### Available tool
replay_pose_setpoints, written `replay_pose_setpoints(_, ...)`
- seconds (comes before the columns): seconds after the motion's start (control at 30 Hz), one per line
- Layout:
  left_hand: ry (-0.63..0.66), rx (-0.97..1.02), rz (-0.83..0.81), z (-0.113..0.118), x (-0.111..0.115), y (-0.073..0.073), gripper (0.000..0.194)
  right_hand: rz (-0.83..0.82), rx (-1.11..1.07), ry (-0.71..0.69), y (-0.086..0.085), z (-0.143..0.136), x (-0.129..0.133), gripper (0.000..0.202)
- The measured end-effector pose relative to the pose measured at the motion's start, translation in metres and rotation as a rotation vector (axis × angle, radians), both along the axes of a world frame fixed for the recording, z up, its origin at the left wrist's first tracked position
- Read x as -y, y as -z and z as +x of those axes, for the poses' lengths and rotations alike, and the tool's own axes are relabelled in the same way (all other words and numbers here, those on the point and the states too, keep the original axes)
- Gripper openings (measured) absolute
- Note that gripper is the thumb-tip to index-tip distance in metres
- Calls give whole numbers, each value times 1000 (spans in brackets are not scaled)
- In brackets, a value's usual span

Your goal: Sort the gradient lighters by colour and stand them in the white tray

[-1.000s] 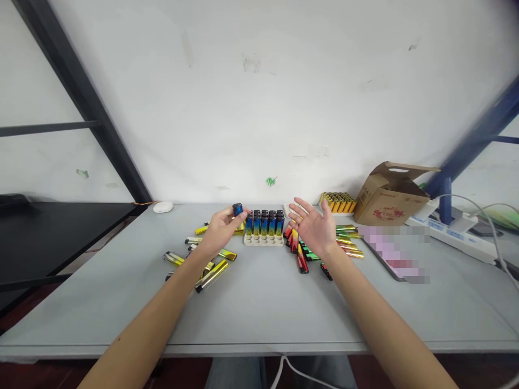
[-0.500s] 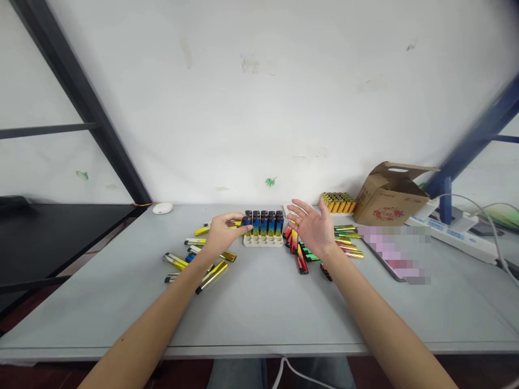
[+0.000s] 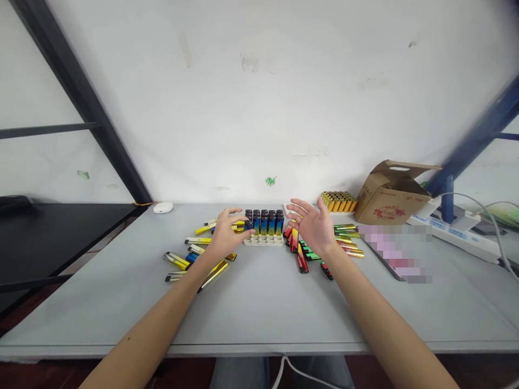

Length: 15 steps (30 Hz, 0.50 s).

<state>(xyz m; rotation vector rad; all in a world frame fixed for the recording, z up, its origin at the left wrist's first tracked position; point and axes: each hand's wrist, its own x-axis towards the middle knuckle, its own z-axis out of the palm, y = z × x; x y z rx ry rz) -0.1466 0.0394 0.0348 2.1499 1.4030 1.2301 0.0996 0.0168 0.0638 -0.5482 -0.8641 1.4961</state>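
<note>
Upright lighters (image 3: 264, 223), blue fading to yellow with dark tops, stand in rows in a white holed tray (image 3: 263, 243). At the tray's left end is my left hand (image 3: 225, 233), its thumb and fingers apart beside the nearest lighter, with nothing held. My right hand (image 3: 314, 229) is open, palm up and fingers spread, to the right of the tray. Loose red and yellow lighters (image 3: 301, 262) lie just below it, partly covered by the hand. Yellow and white lighters (image 3: 176, 261) are scattered left of the tray, some hidden behind my left forearm.
A block of gold cylinders (image 3: 339, 201) stands by the wall, next to an open cardboard box (image 3: 391, 197). A phone-like slab with a blurred pink surface (image 3: 391, 254) lies to the right, near a white power strip (image 3: 458, 237). A small white case (image 3: 162, 208) sits at the back left.
My left thumb and fingers have spread and let go of the lighter, which now stands at the tray's left end. The right hand has hardly moved.
</note>
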Motion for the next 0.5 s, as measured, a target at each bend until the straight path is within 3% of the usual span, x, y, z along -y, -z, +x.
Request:
replay_pose_setpoints(0.4, -1, -72, 68, 1, -2, 7, 26, 34, 113, 84, 1, 0, -1, 52)
replay_pose_setpoints(0.5, -12, -64, 120, 2, -1, 7, 36, 39, 124, 102, 2, 0, -1, 50)
